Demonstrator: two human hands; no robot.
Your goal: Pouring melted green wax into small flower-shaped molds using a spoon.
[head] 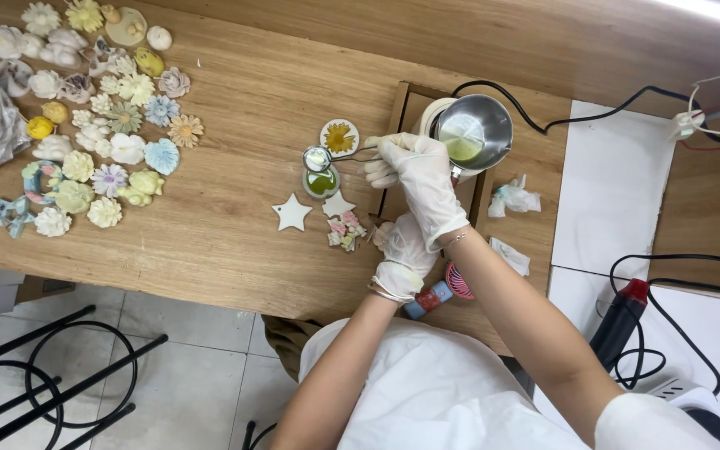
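A small metal spoon (320, 157), gripped in your gloved right hand (414, 171), hovers over an oval green-filled mould (322, 182) on the wooden table (235, 225). Your left hand (403, 250) rests loosely curled, empty, near a white star (292, 213).

Count on the surface (235, 225): 2 gloved hands, left hand (402, 254) and right hand (414, 171); 1 small spoon (320, 157); 1 steel pot (472, 131) with pale green liquid; 2 white star shapes (292, 213); 2 round discs, one with a yellow flower (339, 137), one green (321, 182); 2 crumpled tissues (513, 198) right of the pot; 1 pile of cast flowers (102, 125) far left, roughly 30, too crowded for exact count; 1 red-tipped tool (622, 312) near right
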